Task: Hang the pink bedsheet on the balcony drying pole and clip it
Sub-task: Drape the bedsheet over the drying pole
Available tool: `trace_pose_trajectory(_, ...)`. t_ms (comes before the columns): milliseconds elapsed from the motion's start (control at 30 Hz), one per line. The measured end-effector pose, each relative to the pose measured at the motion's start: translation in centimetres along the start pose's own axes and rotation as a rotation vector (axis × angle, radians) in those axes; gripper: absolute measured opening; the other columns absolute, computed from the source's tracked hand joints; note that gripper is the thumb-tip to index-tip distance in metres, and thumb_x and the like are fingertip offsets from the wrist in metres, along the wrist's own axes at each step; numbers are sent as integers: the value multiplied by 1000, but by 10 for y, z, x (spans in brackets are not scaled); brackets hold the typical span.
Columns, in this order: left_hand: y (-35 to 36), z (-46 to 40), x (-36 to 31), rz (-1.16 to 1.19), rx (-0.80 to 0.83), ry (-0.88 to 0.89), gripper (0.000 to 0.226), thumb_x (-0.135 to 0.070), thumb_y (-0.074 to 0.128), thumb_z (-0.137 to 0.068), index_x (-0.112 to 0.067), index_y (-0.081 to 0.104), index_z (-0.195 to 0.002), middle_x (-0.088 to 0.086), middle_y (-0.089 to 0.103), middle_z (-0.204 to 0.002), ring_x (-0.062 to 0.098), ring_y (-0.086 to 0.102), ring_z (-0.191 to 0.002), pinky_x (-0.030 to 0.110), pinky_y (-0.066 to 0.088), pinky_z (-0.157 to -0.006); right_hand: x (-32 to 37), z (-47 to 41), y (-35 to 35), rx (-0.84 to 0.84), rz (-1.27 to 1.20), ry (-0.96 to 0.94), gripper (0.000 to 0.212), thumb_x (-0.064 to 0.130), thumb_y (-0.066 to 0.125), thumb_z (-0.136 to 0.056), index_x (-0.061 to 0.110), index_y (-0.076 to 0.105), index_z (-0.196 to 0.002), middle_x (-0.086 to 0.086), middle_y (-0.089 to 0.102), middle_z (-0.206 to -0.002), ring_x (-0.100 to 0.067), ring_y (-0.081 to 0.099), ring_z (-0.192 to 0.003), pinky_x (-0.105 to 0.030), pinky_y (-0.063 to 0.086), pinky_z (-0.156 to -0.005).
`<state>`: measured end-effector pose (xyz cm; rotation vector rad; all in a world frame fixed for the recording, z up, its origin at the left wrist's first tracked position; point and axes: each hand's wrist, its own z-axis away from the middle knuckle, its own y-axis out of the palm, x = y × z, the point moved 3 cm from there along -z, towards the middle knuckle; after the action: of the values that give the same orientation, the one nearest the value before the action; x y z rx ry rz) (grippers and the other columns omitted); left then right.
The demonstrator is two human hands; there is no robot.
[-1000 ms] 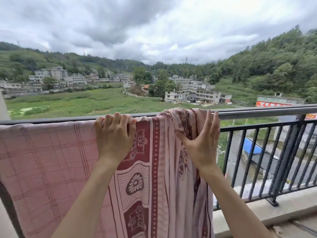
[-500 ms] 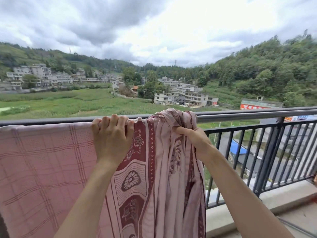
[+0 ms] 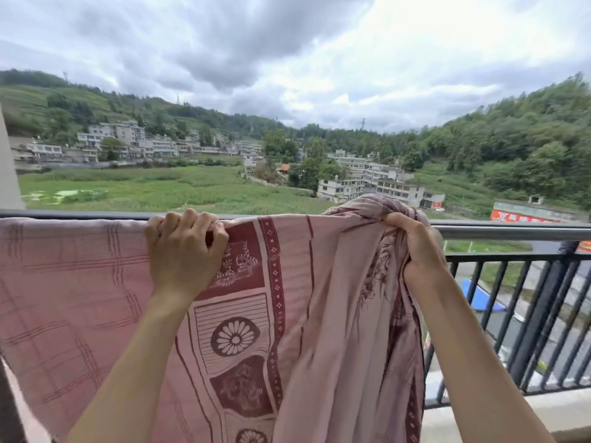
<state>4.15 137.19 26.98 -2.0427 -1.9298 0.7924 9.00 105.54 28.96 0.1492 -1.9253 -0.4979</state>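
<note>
matt woven cloth bedsheet (image 3: pixel 80 298) — smooth, glossy metal pole (image 3: pixel 511 233)

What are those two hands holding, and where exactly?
Both grip the pink bedsheet at its top edge on the drying pole: the left hand holds the flat part, the right hand the bunched end.

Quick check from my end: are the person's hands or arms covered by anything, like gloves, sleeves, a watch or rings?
Nothing worn that shows. The left hand and right hand are bare: no gloves, no visible rings. Both forearms are uncovered down to the frame's bottom edge, with no sleeve cuffs, watch or bracelets in view.
</note>
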Motion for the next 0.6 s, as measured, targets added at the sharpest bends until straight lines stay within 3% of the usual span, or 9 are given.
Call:
trace_pose_trajectory(67, 0, -1, -3, -16, -8, -28, 53, -42, 19, -84, -13, 63, -92, 8, 64, -96, 27, 49, -94, 39, 22, -92, -1, -7, -21, -31, -20, 9, 16, 5, 70, -69, 20, 64, -74, 1, 67, -55, -13, 64, -50, -20, 49, -44)
trace_pose_trajectory(167, -3, -2, -9, -29, 13, -92, 53, -42, 22, -84, -13, 65, -98, 10, 65, -106, 27, 50, -99, 42, 21, -99, -15, -10, -31, 87, 54, 144, 7, 10, 72, -70, 14, 73, -76, -7, 72, -64, -21, 69, -58, -27, 54, -52)
trace_pose_trajectory(267, -4, 2, -36, -33, 45, -133, 51, -43, 26, -87, -16, 63, -110, 7, 61, -122, 26, 49, -116, 50, 8, -112, -27, -9, -31, 191, 113, 253, 24, 20, 81, -64, 9, 75, -85, -13, 74, -80, -30, 72, -74, -41, 57, -75)
trace_pose_trajectory(333, 1, 5, -75, 7, 37, -41, 47, -41, 27, -92, -17, 62, -112, 4, 61, -122, 24, 48, -120, 51, 1, -112, -28, -10, -29, 226, 137, 266, 48, 35, 88, -50, 9, 75, -88, -14, 74, -85, -32, 71, -81, -45, 55, -84)
trace_pose_trajectory(400, 11, 5, -114, 55, 67, 50, 45, -40, 26, -95, -17, 60, -114, 3, 63, -119, 23, 51, -117, 48, 10, -111, -28, -11, -29, 237, 204, 281, 69, 48, 89, -38, 9, 73, -92, -12, 75, -88, -32, 70, -86, -44, 52, -89)
trace_pose_trajectory(467, 24, 5, -133, 39, 146, 67, 46, -42, 24, -97, -18, 59, -113, 3, 64, -115, 23, 54, -109, 44, 24, -101, -27, -12, -28, 250, 218, 300, 60, 44, 88, -47, 8, 73, -92, -12, 74, -89, -31, 70, -87, -44, 51, -91)
trace_pose_trajectory(600, 32, 7, -131, -84, 145, 102, 51, -46, 23, -95, -14, 63, -91, 4, 67, -92, 27, 58, -91, 43, 30, -83, -12, -27, -48, 241, 139, 274, 27, 24, 82, -67, 9, 74, -88, -13, 72, -98, -28, 67, -97, -44, 47, -99)
